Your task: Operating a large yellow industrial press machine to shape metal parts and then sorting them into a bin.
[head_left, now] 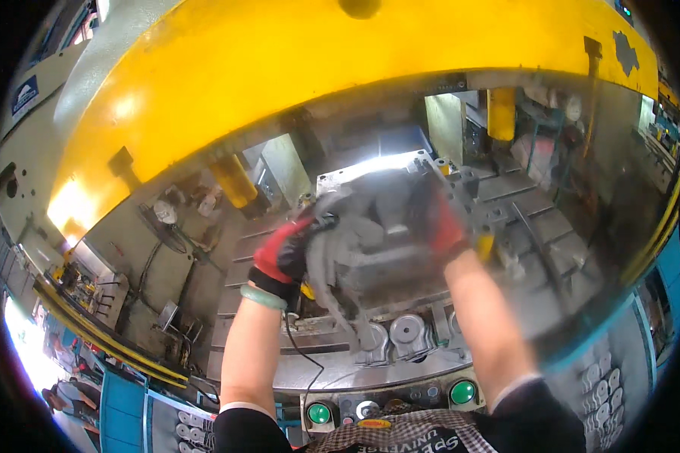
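My left hand (285,253), in a red and black glove, has its fingers closed on a grey curved piece (326,264) smeared by motion. The piece looks like thin metal with curved cut edges and hangs down toward the front of the die (412,275). Across the die, my right hand (447,226), in a similar glove, is blurred, and its fingers cannot be made out. Below the hands, round grey stamped metal parts (409,337) lie on the press's front ledge. A green bangle (263,297) circles my left wrist.
A yellow press ram (340,64) spans above the hands. Yellow posts (233,181) stand at the back. Green push buttons (319,413) sit on the near panel. More stamped parts (603,392) lie at the lower right. A person (72,396) is at the far left.
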A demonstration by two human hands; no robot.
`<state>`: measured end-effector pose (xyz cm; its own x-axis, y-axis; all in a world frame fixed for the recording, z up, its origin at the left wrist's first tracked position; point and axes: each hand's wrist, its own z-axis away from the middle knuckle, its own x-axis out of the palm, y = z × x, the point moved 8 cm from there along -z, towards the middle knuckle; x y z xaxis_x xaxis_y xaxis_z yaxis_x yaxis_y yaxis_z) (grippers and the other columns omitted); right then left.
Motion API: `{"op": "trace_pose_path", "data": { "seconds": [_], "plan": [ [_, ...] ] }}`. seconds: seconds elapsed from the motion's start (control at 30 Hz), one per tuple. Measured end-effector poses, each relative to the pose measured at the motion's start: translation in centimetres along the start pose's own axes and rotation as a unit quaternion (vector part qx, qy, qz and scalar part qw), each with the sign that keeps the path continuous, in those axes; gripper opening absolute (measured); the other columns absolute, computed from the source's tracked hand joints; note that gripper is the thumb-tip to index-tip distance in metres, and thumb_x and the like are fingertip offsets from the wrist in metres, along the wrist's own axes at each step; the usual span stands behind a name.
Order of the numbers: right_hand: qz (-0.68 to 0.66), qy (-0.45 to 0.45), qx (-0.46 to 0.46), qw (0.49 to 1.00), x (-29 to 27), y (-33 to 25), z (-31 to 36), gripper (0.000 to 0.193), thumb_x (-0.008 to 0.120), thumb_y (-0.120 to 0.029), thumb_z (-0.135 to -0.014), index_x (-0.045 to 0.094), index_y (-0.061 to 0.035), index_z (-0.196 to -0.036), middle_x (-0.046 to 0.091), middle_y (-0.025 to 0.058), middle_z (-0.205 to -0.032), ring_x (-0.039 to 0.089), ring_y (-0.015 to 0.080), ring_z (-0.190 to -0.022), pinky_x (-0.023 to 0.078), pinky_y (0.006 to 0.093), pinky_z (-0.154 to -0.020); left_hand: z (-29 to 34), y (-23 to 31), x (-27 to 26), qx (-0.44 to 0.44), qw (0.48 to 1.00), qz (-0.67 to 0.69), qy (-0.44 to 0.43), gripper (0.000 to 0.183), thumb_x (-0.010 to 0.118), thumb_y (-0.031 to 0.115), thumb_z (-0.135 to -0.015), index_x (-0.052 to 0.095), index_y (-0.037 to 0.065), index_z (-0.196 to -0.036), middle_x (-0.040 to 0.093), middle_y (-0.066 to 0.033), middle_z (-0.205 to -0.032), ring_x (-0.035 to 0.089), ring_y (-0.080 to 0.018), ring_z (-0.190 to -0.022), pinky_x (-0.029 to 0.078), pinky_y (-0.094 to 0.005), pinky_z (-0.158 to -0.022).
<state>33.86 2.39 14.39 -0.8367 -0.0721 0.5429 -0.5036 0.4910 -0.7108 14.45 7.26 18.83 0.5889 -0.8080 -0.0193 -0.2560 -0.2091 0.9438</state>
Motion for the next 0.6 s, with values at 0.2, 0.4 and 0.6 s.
{"op": "trace_pose_path", "data": {
  "seconds": [0.2, 0.4, 0.6],
  "plan": [
    [-0.252, -0.128, -0.013, 0.959, -0.3, 3.2, -10.1, 0.043, 0.047, -0.041, -0.083, 0.050, -0.0106, -0.113, 0.055, 0.0069, -0.106, 0.051, 0.0220, -0.098, 0.040, 0.0341, -0.087, -2.9, -3.7, 0.1, 0.125, 0.971, -0.203, -0.012, 0.030, 0.046, 0.004, -0.080, 0.057, 0.002, -0.107, 0.046, -0.0147, -0.123, 0.043, -0.0243, -0.114, 0.030, -0.0306, -0.096],
    [0.205, 0.022, -0.046, 0.977, -3.3, 6.6, -16.9, 0.046, 0.049, -0.020, -0.076, 0.045, -0.0045, -0.119, 0.052, 0.0120, -0.113, 0.047, 0.0246, -0.107, 0.035, 0.0311, -0.095, -4.8, -2.4, -0.8, 0.195, 0.955, -0.223, 0.019, 0.036, 0.044, 0.004, -0.085, 0.043, -0.001, -0.120, 0.052, -0.0089, -0.115, 0.051, -0.0155, -0.102, 0.038, -0.0257, -0.089],
    [0.885, 0.061, -0.286, 0.362, 1.8, 6.4, -19.0, 0.025, 0.050, -0.011, -0.071, 0.063, -0.0040, -0.091, 0.057, 0.0149, -0.102, 0.053, 0.0264, -0.099, 0.041, 0.0317, -0.087, -7.2, -8.0, -5.6, 0.082, 0.988, 0.126, 0.023, 0.032, 0.041, 0.005, -0.087, 0.045, -0.002, -0.118, 0.051, -0.0093, -0.116, 0.051, -0.0148, -0.102, 0.038, -0.0246, -0.090]
  ]
}}
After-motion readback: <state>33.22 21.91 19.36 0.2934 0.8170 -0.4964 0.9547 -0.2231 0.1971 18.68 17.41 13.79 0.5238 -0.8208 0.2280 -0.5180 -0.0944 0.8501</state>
